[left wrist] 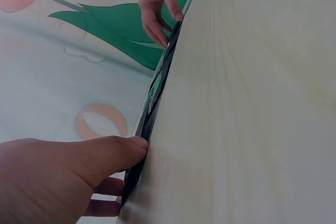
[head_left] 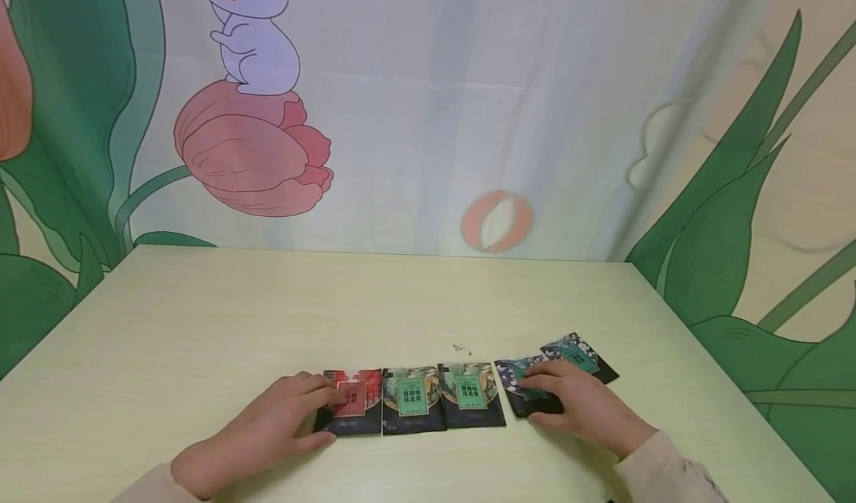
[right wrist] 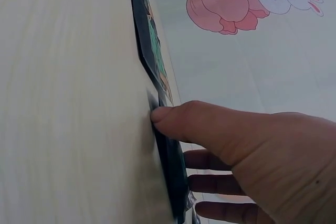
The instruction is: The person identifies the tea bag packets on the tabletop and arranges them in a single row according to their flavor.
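Observation:
Flat tea sachets lie in a row across the table in the head view. At the left end, the left hand (head_left: 277,421) holds a red-and-black sachet (head_left: 361,423), fingers over its left side and thumb at the near edge. Beside it are two green-labelled sachets, one in the middle (head_left: 412,401) and another (head_left: 472,397) to its right. The right hand (head_left: 578,399) grips a dark flower-patterned sachet (head_left: 510,373), fingers across its top and thumb at its near edge. In the right wrist view that thumb (right wrist: 168,119) presses the dark edge. A similar flowered sachet (head_left: 582,358) lies tilted behind the right hand.
The pale wooden table (head_left: 334,302) reaches back to a printed curtain (head_left: 414,131) with flowers and a cartoon animal. Small dark marks (head_left: 461,349) show on the tabletop behind the row. Leaf-patterned fabric (head_left: 715,243) hangs along the right side.

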The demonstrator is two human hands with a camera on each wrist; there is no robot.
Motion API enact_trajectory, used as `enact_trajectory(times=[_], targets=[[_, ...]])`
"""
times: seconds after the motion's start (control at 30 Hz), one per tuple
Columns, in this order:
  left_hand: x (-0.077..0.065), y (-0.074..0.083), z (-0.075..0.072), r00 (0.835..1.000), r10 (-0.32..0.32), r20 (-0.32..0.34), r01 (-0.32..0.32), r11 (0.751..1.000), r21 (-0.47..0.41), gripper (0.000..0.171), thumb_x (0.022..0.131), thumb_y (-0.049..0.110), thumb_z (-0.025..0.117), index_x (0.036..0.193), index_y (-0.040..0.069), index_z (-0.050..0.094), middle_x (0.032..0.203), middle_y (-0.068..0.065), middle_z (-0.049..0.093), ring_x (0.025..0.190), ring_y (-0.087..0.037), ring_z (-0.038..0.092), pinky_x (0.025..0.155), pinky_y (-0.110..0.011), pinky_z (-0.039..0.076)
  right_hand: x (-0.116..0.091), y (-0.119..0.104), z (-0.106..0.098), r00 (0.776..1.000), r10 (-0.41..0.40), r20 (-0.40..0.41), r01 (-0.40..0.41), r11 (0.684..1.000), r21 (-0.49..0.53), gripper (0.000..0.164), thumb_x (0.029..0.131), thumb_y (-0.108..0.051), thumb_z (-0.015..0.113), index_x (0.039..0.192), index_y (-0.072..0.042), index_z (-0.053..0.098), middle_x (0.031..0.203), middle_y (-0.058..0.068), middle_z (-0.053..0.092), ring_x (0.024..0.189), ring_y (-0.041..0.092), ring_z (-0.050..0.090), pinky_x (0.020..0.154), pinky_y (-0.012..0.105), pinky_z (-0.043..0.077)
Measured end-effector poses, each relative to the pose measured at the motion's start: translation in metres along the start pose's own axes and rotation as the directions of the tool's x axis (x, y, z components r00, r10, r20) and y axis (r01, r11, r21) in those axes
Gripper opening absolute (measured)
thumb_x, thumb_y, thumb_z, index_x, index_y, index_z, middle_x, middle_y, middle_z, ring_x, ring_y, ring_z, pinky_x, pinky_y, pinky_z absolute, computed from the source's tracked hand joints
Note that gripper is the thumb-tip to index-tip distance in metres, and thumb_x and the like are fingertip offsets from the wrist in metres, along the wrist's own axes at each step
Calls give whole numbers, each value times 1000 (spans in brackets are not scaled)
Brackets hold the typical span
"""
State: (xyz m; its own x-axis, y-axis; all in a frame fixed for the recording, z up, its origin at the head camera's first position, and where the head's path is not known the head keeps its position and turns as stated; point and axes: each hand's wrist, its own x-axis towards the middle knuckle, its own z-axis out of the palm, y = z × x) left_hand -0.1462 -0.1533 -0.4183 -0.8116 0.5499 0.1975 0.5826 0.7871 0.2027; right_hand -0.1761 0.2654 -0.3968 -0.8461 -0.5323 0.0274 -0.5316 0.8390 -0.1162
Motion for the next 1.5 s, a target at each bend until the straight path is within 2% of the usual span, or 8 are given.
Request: enact_trajectory(times=[0.37, 0.7, 1.2, 1.5], targets=[[0, -1, -1, 1000, 25, -9, -25, 1000, 5, 37, 79, 37, 76, 110, 19, 69, 111, 3, 65, 102, -18, 58, 91, -43, 50, 0, -4, 0, 1000, -17, -14, 17, 1000, -9, 43, 82, -39, 74, 119, -18, 68, 120, 2, 61, 111, 25, 57, 92, 45, 52], [2, -1, -3, 1000, 15, -6, -15, 1000, -1, 37, 79, 36, 77, 110, 19, 69, 111, 4, 65, 102, -18, 58, 92, -44, 50, 1, -4, -2, 999, -28, -38, 27, 1000, -12, 42, 82, -36, 74, 119, -18, 67, 121, 2, 61, 112, 25, 56, 91, 45, 52], [1, -1, -2, 1000, 1, 0, -1, 1000, 0, 38, 79, 37, 77, 111, 19, 69, 112, 3, 65, 103, -19, 59, 92, -44, 51, 3, -7, 2, 999, -17, -33, 17, 1000, 3, 43, 82, -41, 73, 119, -20, 67, 120, 1, 61, 111, 25, 57, 92, 46, 52], [0, -1, 0, 1000, 14, 0, -14, 1000, 2, 38, 79, 37, 77, 112, 19, 68, 112, 2, 65, 103, -20, 59, 92, -44, 50, 0, -6, 3, 998, 11, -66, -8, 999, 50, 39, 85, -43, 69, 117, -20, 67, 123, 2, 61, 115, 25, 57, 92, 46, 52]])
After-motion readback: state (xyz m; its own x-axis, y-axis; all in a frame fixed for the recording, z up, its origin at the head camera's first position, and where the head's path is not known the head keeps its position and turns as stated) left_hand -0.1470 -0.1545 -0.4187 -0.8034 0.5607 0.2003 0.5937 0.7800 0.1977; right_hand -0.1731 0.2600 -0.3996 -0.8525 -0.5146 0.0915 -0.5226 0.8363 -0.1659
